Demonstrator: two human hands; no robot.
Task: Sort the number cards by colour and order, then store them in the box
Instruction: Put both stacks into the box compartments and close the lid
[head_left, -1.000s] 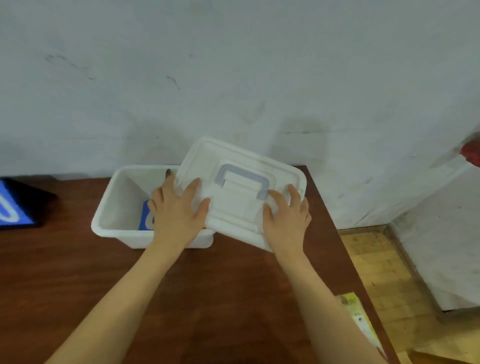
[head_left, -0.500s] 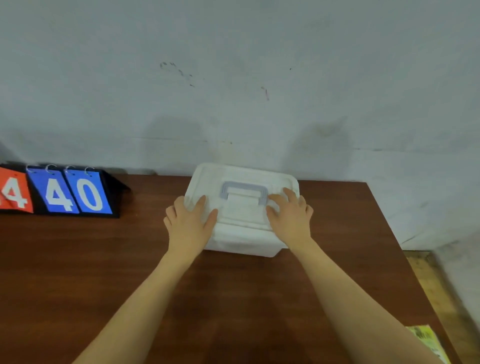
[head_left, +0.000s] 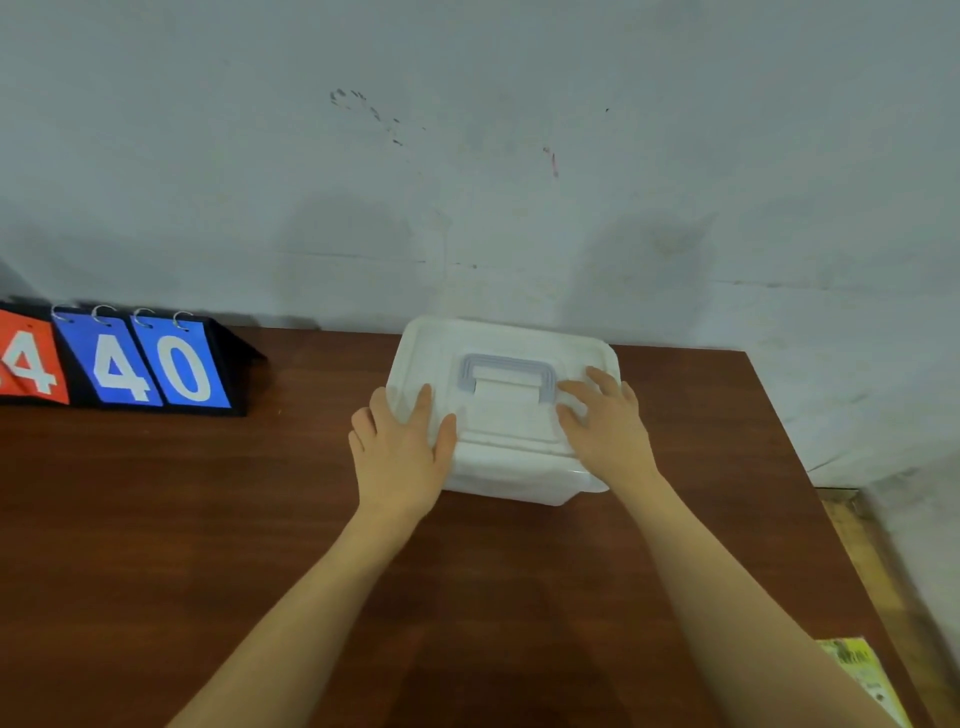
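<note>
On 1 box (head_left: 506, 467), 2 hands (head_left: 400, 457) (head_left: 610, 436).

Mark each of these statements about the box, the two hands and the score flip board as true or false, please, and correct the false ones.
1. The lid sits on the white box. True.
2. The right hand grips the grey handle and lifts it. False: it lies flat on the lid beside the handle, which lies folded down.
3. The left hand rests on the lid's left part. True.
4. The score flip board shows only red cards. False: one red 4, then a blue 4 and a blue 0.
5. The box stands on the floor. False: it stands on the brown table.
</note>
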